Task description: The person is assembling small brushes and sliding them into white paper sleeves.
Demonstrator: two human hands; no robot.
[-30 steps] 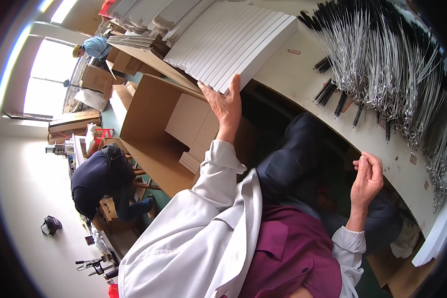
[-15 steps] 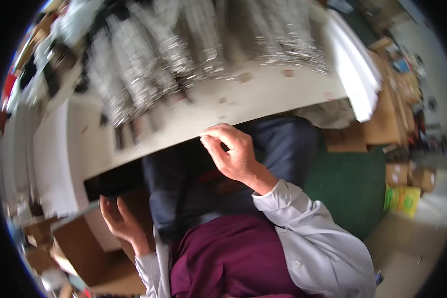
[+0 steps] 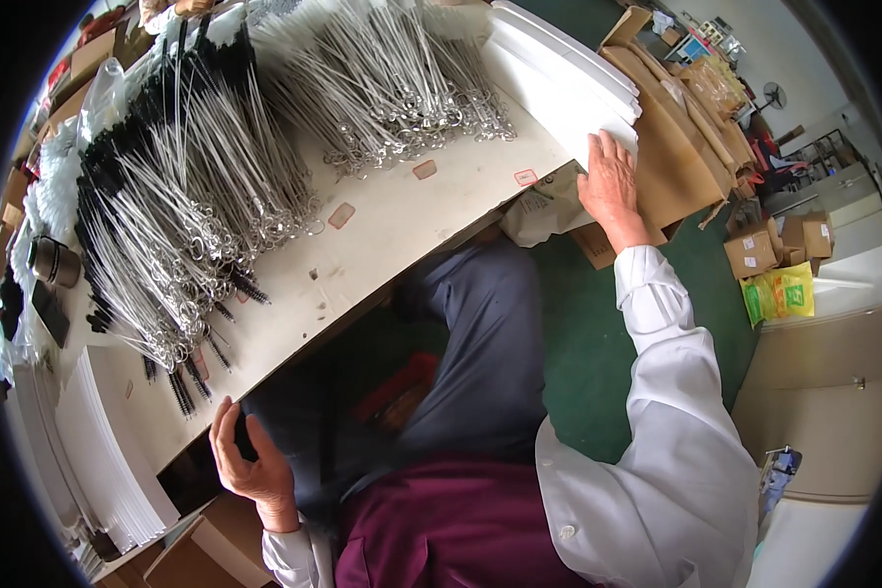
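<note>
In the head view, the right hand (image 3: 611,186) lies with fingers nearly straight and a little apart over the near end of a pile of white boxes (image 3: 559,83); the fingers hide that corner, and whether they grip it or only rest there I cannot tell. The pile sits at the right end of the tabletop (image 3: 372,240), its long axis running from the hand away toward the upper left, where the far end meets the picture's edge. The left hand (image 3: 255,465) is empty, fingers loosely curled and thumb apart, near the front edge; contact with it is unclear. Wire brushes (image 3: 196,186) lie between, looped ends toward the person, black bristles pointing away and partly buried. Beneath, a red thing (image 3: 397,392) is lost in shadow. At the top, another person's hand (image 3: 194,6) is cut off.
</note>
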